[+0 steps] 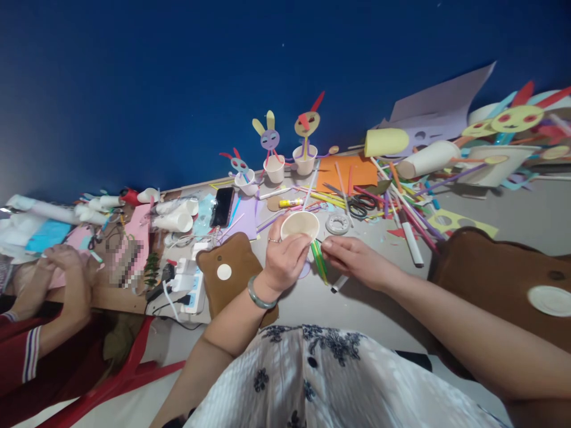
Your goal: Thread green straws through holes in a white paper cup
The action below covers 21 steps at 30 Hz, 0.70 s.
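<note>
My left hand (285,255), with a ring and a bracelet, is wrapped round a white paper cup (300,224). The cup's open mouth tilts up toward me. Close to the cup's right side, my right hand (350,257) is closed in a pinch. A thin dark bit shows at its fingertips, too small to name. Green strips (319,264) lie below the cup, between both hands. A marker (339,284) rests on the table under my right hand. Just beyond the cup is a roll of tape (338,223).
Three paper cups with paper figures (273,169) stand along the blue wall. Scissors (361,205), orange paper (345,172) and coloured sticks lie beyond my hands. Brown bear-shaped cushions (234,270) flank me. A power strip (193,291) and a co-worker's hands (66,261) are at left.
</note>
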### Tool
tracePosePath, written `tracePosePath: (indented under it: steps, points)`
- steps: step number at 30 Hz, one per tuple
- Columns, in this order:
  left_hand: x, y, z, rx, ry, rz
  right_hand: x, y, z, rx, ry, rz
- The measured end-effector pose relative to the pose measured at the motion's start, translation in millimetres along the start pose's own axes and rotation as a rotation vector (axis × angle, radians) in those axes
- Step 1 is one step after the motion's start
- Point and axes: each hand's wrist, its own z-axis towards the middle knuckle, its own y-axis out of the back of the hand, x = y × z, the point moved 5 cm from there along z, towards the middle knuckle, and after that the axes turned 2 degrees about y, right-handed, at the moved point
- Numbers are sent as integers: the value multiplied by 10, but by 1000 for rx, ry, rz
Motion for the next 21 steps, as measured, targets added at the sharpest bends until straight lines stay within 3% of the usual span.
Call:
tracePosePath:
  steps: [3, 5, 7, 10, 12, 14, 19, 21]
  points:
    - [15, -25, -8, 30, 4, -19, 98, 114, -52, -240, 191, -383]
    - [26, -38, -15, 51, 19, -22, 134, 148, -87, -334, 238, -515]
    - [31, -38, -17, 58, 32, -16, 117, 132, -77, -288, 207, -429]
    - [25, -20, -13, 42, 33, -3, 4, 5, -20, -28, 9, -4]
    - [27, -17, -14, 37, 39, -5, -46, -64, -5, 76, -93, 174]
    - [39, -35, -24, 57, 48, -8, -35, -31, 2, 25, -37, 93]
    - [61, -82, -54, 94, 45, 11, 121, 155, -77, -335, 232, -474]
    - [54, -72, -48, 77, 33, 6, 122, 146, -75, -306, 212, -412]
